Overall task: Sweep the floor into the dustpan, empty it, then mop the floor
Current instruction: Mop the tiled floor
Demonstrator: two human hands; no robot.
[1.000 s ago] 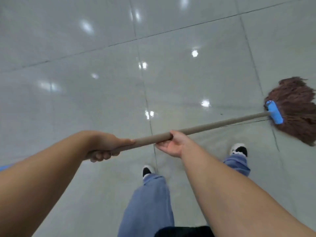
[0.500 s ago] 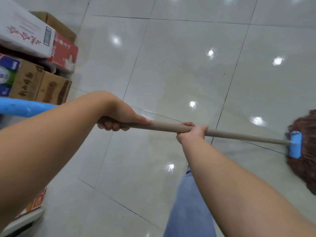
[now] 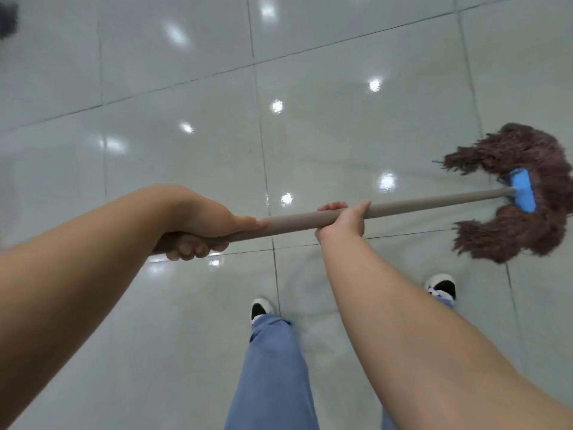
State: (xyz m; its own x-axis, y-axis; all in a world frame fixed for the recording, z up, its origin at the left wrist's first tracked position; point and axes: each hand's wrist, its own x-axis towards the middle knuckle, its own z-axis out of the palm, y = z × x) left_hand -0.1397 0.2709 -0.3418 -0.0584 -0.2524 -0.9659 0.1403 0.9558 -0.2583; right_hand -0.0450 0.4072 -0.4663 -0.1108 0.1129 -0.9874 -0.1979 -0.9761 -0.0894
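A mop with a beige handle (image 3: pixel 428 203) runs from lower left to the right, ending in a blue clamp (image 3: pixel 523 193) and a brown string head (image 3: pixel 527 169) spread on the glossy tiled floor (image 3: pixel 186 88). My left hand (image 3: pixel 198 225) grips the near end of the handle, fingers curled under it. My right hand (image 3: pixel 342 221) grips the handle farther along, thumb over the top.
My two legs in blue jeans and black-and-white shoes (image 3: pixel 259 308) (image 3: pixel 441 287) stand below the handle. Pale wet streaks show on the tiles near my feet. A dark blurred shape (image 3: pixel 7 20) sits at the top left corner.
The view swung away from the stacked cardboard boxes on the left back to open floor. The mop head now lies spread out at the right, ahead of my right foot.
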